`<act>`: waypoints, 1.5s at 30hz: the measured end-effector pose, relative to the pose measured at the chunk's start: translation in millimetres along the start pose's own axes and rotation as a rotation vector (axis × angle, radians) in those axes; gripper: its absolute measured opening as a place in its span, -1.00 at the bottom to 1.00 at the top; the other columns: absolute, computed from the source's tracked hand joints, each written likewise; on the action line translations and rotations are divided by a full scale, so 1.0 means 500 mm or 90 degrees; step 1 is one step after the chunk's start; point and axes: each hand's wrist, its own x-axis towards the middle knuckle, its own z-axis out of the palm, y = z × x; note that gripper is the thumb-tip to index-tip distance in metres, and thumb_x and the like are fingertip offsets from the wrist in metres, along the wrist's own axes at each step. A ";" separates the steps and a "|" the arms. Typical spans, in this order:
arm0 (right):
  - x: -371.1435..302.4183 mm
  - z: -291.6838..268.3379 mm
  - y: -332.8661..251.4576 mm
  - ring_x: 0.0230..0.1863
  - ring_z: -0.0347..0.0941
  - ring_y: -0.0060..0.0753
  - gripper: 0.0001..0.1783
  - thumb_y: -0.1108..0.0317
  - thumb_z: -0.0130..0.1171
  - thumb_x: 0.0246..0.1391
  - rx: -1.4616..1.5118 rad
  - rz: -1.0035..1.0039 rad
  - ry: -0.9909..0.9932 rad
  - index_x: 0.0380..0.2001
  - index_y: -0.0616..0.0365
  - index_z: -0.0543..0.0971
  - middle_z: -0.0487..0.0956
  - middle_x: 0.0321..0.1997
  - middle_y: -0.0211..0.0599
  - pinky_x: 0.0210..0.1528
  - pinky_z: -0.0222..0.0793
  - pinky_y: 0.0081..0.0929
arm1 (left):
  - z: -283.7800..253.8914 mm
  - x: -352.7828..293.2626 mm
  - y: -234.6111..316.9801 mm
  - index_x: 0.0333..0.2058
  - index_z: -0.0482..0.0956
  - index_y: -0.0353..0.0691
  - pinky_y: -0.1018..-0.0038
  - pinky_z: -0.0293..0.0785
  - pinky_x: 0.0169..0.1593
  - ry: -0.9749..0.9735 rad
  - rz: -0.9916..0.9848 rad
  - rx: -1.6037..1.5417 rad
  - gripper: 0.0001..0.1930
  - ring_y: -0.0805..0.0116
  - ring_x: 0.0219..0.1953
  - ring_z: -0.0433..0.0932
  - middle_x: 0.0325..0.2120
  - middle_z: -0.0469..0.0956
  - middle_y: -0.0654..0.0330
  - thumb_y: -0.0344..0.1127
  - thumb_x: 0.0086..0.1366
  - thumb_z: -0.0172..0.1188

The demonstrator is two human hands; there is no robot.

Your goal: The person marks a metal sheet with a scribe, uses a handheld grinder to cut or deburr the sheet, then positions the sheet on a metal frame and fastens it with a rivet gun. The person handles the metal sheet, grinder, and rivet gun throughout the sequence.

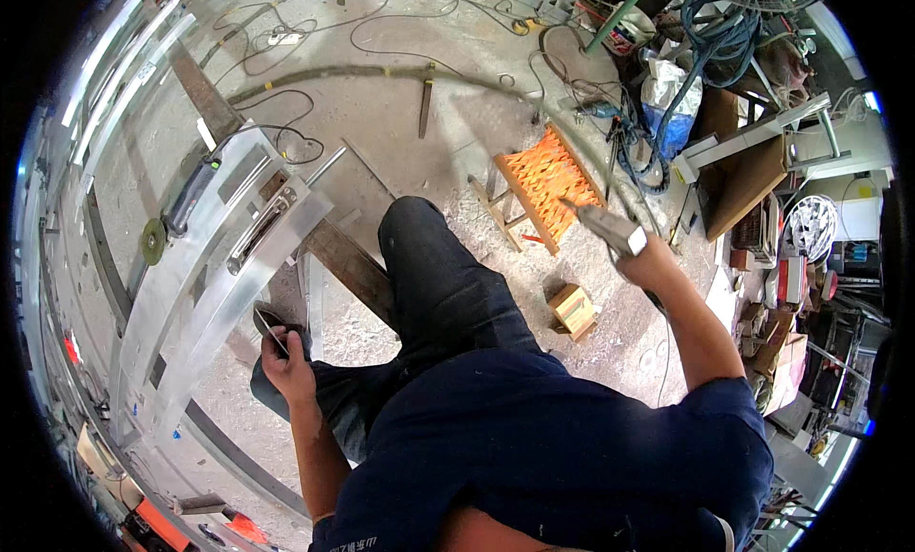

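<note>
My right hand (648,263) is raised to the right, its fingers wrapped round a grey corded power tool (610,228) with a narrow pointed tip. The tool's exact kind is unclear. My left hand (287,361) is low beside my left leg, pinching a thin flat metal strip (270,331). Just beyond that hand lie wide silver metal profiles (214,304). A long metal plate with a slot (262,230) sits on the nearest profile. An angle grinder (193,194) with a greenish disc rests across the profiles, apart from both hands.
A brown beam (348,271) runs under the profiles toward my knee. A folding stool (548,185) with an orange woven seat stands ahead, and a small wooden block (573,311) lies nearer. Cables (381,71) cross the dusty floor. Boxes and clutter (786,280) line the right side.
</note>
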 end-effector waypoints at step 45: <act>0.025 0.333 -0.418 0.17 0.33 0.14 -0.37 0.31 0.33 -0.04 0.359 -0.603 0.023 0.12 0.18 0.40 0.43 0.11 -0.02 0.21 0.27 -0.07 | 0.311 0.114 -0.049 -0.14 0.44 -0.51 0.13 0.54 -0.09 -0.273 -0.220 0.586 -0.18 -0.15 -0.16 0.62 -0.28 0.61 -0.24 0.36 0.17 0.14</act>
